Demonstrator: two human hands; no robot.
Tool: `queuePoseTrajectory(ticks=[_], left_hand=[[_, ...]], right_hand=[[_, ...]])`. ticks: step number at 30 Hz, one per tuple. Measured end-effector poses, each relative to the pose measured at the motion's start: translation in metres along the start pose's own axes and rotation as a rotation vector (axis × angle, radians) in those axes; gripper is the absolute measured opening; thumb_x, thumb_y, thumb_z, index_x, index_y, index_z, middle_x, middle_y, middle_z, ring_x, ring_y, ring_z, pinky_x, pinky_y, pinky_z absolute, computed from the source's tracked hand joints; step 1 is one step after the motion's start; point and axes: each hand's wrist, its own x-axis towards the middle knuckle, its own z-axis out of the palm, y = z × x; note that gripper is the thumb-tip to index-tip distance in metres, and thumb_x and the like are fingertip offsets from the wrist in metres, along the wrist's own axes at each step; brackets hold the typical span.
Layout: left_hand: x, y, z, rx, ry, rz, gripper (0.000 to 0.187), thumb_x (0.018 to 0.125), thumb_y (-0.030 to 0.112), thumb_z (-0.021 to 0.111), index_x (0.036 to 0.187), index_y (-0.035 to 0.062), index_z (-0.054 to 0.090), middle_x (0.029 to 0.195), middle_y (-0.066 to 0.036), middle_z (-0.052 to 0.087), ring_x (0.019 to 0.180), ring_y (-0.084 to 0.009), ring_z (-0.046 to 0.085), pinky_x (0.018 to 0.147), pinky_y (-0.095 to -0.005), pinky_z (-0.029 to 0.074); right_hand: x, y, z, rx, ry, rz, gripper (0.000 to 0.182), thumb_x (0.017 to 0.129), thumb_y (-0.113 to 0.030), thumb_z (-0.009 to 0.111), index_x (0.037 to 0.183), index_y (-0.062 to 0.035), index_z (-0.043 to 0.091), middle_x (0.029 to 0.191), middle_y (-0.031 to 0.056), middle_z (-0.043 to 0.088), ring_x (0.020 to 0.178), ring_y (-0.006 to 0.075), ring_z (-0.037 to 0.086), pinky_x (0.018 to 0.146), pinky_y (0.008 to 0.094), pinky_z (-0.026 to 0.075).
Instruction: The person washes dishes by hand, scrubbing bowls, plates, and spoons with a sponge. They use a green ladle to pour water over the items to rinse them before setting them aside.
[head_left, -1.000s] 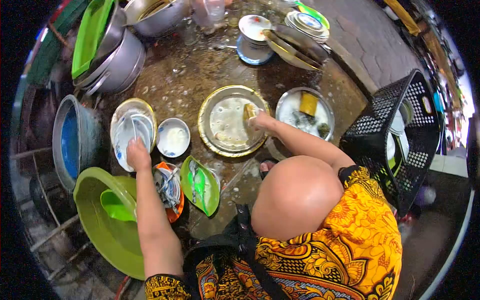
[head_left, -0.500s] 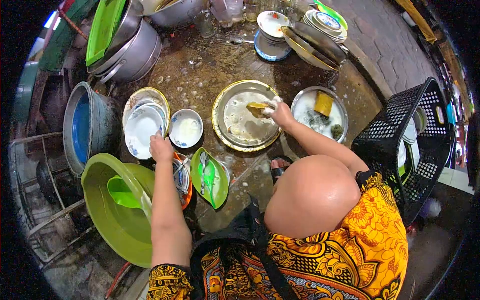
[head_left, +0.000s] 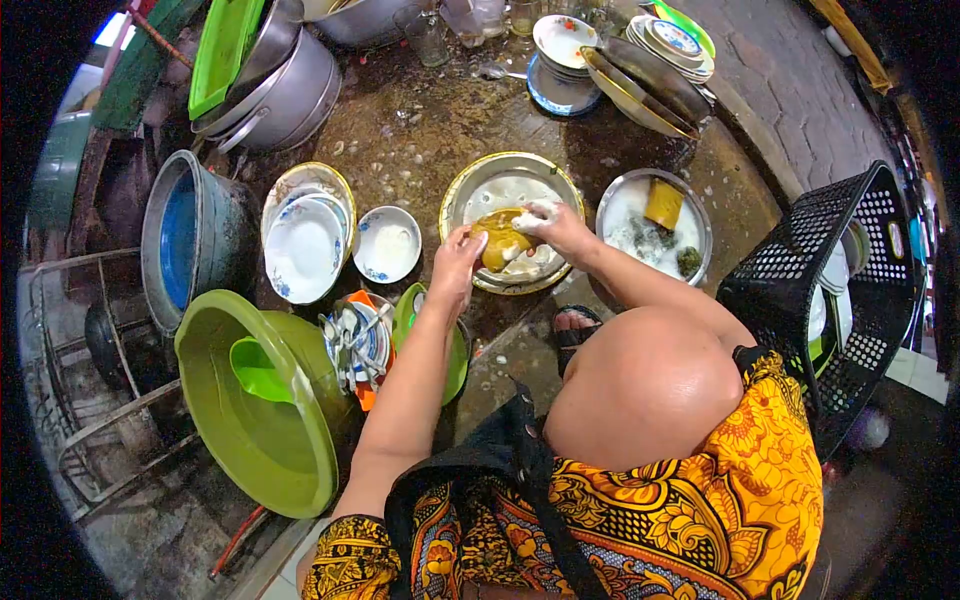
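Note:
An amber-yellow rounded piece (head_left: 497, 238), its exact kind not clear, is held between both hands over a metal basin (head_left: 452, 200) of cloudy, sudsy water. My left hand (head_left: 455, 265) grips its left side with bent fingers. My right hand (head_left: 562, 232) has its right edge, with white foam on the fingers. To the right, a metal bowl (head_left: 604, 222) contains suds, a yellow sponge (head_left: 664, 204) and dark scouring pads (head_left: 689, 261). On the left sit a white bowl (head_left: 388, 245) and stacked white plates (head_left: 303, 250).
At the lower left, a large green tub (head_left: 250, 440) stands beside piled spoons (head_left: 355, 340) and a green leaf-shaped dish (head_left: 458, 365). A black crate (head_left: 770, 290) with dishes is on the right. Metal pots (head_left: 285, 100), plates (head_left: 565, 92) and pans (head_left: 640, 95) line the back.
My left hand has left the stacked plates and moved right to the amber-yellow piece. The right hand keeps hold of it over the basin. The whole view has shifted slightly.

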Motion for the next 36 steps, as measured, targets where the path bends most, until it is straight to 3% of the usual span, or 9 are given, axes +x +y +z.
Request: queuePoseTrajectory(ticks=[4, 6, 11, 26, 29, 30, 32, 33, 36], left_hand=[[0.000, -0.002, 0.003, -0.302, -0.088, -0.137, 0.030, 0.081, 0.015, 0.055, 0.106, 0.0004, 0.047, 0.097, -0.009, 0.055, 0.084, -0.0177, 0.057, 0.074, -0.0323, 0.048], [-0.002, -0.002, 0.004, -0.370, -0.129, -0.161, 0.030, 0.082, 0.016, 0.054, 0.107, 0.0006, 0.047, 0.098, -0.009, 0.055, 0.085, -0.0186, 0.057, 0.074, -0.0323, 0.048], [-0.007, 0.004, 0.011, -0.390, -0.162, -0.144, 0.029, 0.081, 0.017, 0.054, 0.105, 0.0024, 0.045, 0.096, -0.007, 0.055, 0.084, -0.0180, 0.057, 0.070, -0.0304, 0.048], [-0.002, -0.010, 0.006, -0.246, -0.206, -0.077, 0.027, 0.076, 0.015, 0.056, 0.099, 0.0084, 0.044, 0.087, -0.001, 0.053, 0.073, -0.0086, 0.053, 0.050, -0.0201, 0.041], [-0.002, -0.011, 0.002, -0.277, -0.199, -0.073, 0.023, 0.077, 0.013, 0.055, 0.097, 0.0085, 0.044, 0.086, -0.001, 0.053, 0.072, -0.0093, 0.053, 0.051, -0.0205, 0.042], [-0.002, -0.012, 0.000, -0.278, -0.196, -0.074, 0.023, 0.077, 0.013, 0.055, 0.097, 0.0085, 0.044, 0.086, -0.001, 0.053, 0.072, -0.0093, 0.053, 0.051, -0.0205, 0.042], [0.000, -0.014, -0.001, -0.312, -0.169, -0.108, 0.018, 0.079, 0.011, 0.053, 0.094, 0.0085, 0.044, 0.085, -0.002, 0.053, 0.071, -0.0106, 0.053, 0.051, -0.0220, 0.043], [0.000, -0.015, -0.001, -0.310, -0.171, -0.109, 0.018, 0.079, 0.011, 0.053, 0.094, 0.0085, 0.044, 0.085, -0.002, 0.053, 0.071, -0.0106, 0.053, 0.051, -0.0220, 0.043], [0.002, -0.016, -0.001, -0.380, -0.188, -0.140, 0.015, 0.079, 0.009, 0.052, 0.092, 0.0087, 0.044, 0.085, -0.003, 0.052, 0.073, -0.0122, 0.054, 0.053, -0.0235, 0.043]], right_hand=[[0.001, 0.003, 0.002, -0.474, 0.192, -0.280, 0.034, 0.072, -0.017, 0.063, 0.101, -0.0011, 0.054, 0.094, 0.0145, 0.057, 0.080, 0.0260, 0.057, 0.065, 0.0351, 0.047], [-0.003, -0.002, 0.002, -0.763, 0.273, -0.643, 0.027, 0.070, -0.017, 0.064, 0.094, -0.0057, 0.057, 0.095, 0.0141, 0.054, 0.090, 0.0292, 0.052, 0.077, 0.0394, 0.041], [-0.006, 0.003, 0.003, -0.875, 0.225, -0.679, 0.026, 0.070, -0.023, 0.064, 0.091, -0.0072, 0.059, 0.095, 0.0153, 0.054, 0.085, 0.0330, 0.052, 0.074, 0.0397, 0.043], [0.002, 0.001, -0.005, -0.692, 0.121, -0.663, 0.016, 0.071, -0.013, 0.063, 0.080, -0.0009, 0.059, 0.078, 0.0133, 0.057, 0.074, 0.0282, 0.055, 0.067, 0.0336, 0.044], [0.023, -0.008, -0.028, -0.604, 0.292, -0.577, 0.018, 0.071, -0.015, 0.066, 0.076, -0.0017, 0.056, 0.071, 0.0074, 0.056, 0.067, 0.0151, 0.053, 0.062, 0.0281, 0.043], [0.035, -0.012, -0.046, -0.589, 0.383, -0.501, 0.021, 0.070, -0.021, 0.064, 0.077, -0.0025, 0.059, 0.074, 0.0154, 0.059, 0.069, 0.0240, 0.058, 0.064, 0.0332, 0.045], [0.043, -0.028, -0.075, -0.781, 0.686, -0.364, 0.013, 0.068, -0.013, 0.063, 0.076, -0.0035, 0.059, 0.079, 0.0105, 0.057, 0.075, 0.0208, 0.054, 0.068, 0.0306, 0.043], [0.048, -0.022, -0.090, -0.922, 0.675, -0.519, 0.021, 0.066, -0.009, 0.058, 0.087, -0.0050, 0.060, 0.093, 0.0138, 0.055, 0.090, 0.0259, 0.051, 0.080, 0.0338, 0.041], [0.025, -0.025, -0.053, -1.024, 0.507, -0.656, 0.043, 0.066, -0.002, 0.054, 0.107, -0.0115, 0.054, 0.105, 0.0154, 0.050, 0.099, 0.0280, 0.047, 0.088, 0.0357, 0.037]])
